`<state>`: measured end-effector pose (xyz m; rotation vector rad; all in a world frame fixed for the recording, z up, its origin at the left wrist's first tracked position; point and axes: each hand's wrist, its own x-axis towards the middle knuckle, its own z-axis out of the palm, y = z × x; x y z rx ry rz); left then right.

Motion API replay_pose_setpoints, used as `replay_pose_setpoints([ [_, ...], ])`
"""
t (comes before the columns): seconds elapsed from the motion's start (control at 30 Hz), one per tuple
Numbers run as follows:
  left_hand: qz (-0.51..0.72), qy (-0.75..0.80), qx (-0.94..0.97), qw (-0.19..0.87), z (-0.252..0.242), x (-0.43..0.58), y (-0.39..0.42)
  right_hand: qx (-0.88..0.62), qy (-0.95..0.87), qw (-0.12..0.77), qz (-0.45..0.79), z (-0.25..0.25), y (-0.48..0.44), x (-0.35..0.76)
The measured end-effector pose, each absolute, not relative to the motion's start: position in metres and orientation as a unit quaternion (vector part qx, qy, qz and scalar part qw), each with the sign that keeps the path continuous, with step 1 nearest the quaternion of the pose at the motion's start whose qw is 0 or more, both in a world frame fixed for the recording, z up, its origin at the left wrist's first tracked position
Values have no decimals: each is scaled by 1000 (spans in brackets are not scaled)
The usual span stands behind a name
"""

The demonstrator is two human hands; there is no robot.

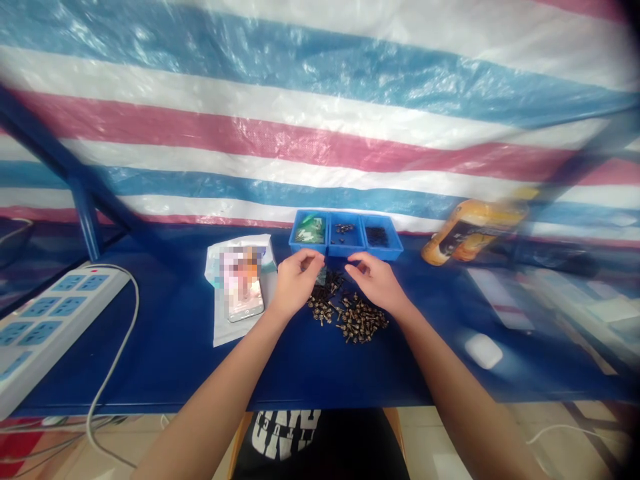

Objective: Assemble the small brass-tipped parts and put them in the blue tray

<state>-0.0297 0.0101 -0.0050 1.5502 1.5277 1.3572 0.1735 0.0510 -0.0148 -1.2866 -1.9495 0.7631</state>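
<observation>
My left hand point(299, 280) hovers just in front of the blue bins, thumb and fingers closed in a pinch. Facing it, a short gap away, my right hand point(376, 279) is pinched in the same way. Whatever either one holds is too small or hidden to name. Below and between them lies a pile of small brass-and-black parts with thin stems point(363, 321). Darker small pieces point(329, 283) are heaped beside my left fingertips. The left blue bin point(295, 233) has a green bag in it, the middle bin point(345, 250) several small parts, the right bin point(384, 253) dark bits.
A phone point(246, 307) rests on white packaging point(223, 330) at the left. Further left is a power strip point(55, 313) with a cable. On the right are an orange-labelled bottle point(470, 230) lying down and a white rounded case point(483, 351). A striped plastic sheet point(320, 127) hangs behind.
</observation>
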Motion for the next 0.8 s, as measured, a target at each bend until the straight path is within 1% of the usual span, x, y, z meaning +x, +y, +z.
replay_pose_setpoints([
  [0.07, 505, 571, 580, 288, -7, -29, 11, -483, -786, 292, 254, -15, 52, 178],
  [0.27, 494, 570, 590, 286, -11, -26, 10, -468, -840, 215, 173, -17, 54, 181],
  [0.4, 484, 569, 604, 280, -9, -22, 7, -469, -848, 192, 156, -21, 53, 179],
  [0.5, 478, 567, 614, 271, -6, -19, 5, -472, -841, 213, 160, -24, 56, 180],
  [0.7, 468, 566, 632, 246, -4, -17, 3, -442, -816, 315, 200, -26, 63, 181],
  [0.8, 461, 560, 648, 235, -4, -16, 3, -434, -784, 343, 283, -21, 58, 177],
])
